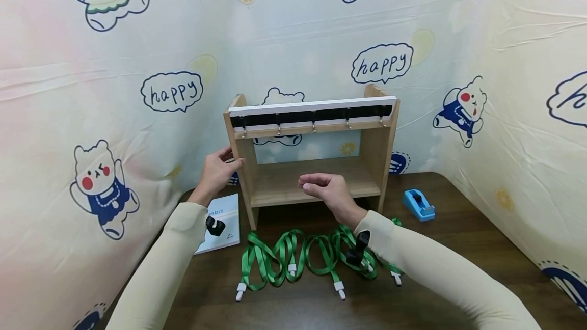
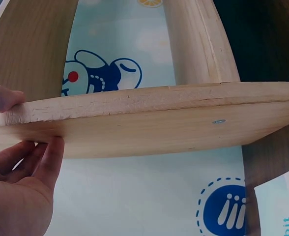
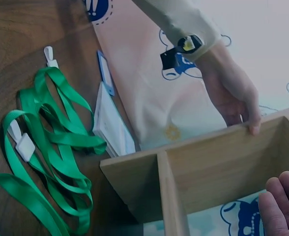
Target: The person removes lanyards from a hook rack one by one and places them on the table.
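A small wooden shelf (image 1: 316, 174) stands upright on the table, with a row of metal hooks on a black-and-white rail (image 1: 312, 116) along its upper front. My left hand (image 1: 219, 172) holds the shelf's left side panel, thumb at the front edge and fingers against the outer face, as the left wrist view shows. Before the shelf's opening hovers my right hand (image 1: 332, 195), its fingers loosely bent and nothing in them. Below it, several green lanyards (image 3: 88, 142) with white clips lie in loops on the table in front of the shelf.
Left of the shelf lies a white and pale-blue booklet (image 1: 229, 213), partly behind my left forearm. A blue tape dispenser (image 1: 419, 205) sits on the dark wooden table (image 1: 293, 314) to the right. Printed cloth (image 1: 293, 29) encloses the back and sides.
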### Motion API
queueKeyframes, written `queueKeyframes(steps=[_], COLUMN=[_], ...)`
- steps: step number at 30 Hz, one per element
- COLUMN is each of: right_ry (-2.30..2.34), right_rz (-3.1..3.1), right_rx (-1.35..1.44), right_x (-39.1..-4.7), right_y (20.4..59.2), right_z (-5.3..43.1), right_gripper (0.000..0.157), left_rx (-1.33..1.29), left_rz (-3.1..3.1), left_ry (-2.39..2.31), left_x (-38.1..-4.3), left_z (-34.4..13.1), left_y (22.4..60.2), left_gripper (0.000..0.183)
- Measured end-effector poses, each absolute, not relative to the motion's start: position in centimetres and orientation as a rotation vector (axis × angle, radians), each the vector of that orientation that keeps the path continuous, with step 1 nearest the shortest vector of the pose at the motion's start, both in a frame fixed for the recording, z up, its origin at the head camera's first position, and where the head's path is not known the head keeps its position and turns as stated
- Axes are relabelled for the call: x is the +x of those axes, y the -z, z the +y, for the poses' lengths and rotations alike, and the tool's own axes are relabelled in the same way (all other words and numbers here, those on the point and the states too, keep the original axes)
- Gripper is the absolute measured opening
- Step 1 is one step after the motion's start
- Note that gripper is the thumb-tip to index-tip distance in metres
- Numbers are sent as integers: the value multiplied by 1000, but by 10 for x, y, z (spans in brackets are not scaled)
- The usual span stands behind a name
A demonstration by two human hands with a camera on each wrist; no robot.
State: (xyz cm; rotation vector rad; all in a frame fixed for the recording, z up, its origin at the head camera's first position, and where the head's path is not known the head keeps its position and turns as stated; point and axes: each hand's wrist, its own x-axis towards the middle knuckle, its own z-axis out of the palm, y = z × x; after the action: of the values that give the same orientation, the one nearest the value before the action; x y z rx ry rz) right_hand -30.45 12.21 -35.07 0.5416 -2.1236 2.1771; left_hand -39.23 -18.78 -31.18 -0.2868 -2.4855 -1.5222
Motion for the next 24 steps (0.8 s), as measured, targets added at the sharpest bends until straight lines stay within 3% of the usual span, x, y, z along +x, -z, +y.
queueKeyframes(steps=[24], right_ry=[-2042], right_rz=[-2112], right_rx=[353], right_x=[-309], right_y=[327], right_z=[191], right_gripper=[37], left_rx=[-273], left_rz=[-2487], left_ry=[1527], left_x=[-393], left_z=[-188], left_y=[312], left_gripper=[69])
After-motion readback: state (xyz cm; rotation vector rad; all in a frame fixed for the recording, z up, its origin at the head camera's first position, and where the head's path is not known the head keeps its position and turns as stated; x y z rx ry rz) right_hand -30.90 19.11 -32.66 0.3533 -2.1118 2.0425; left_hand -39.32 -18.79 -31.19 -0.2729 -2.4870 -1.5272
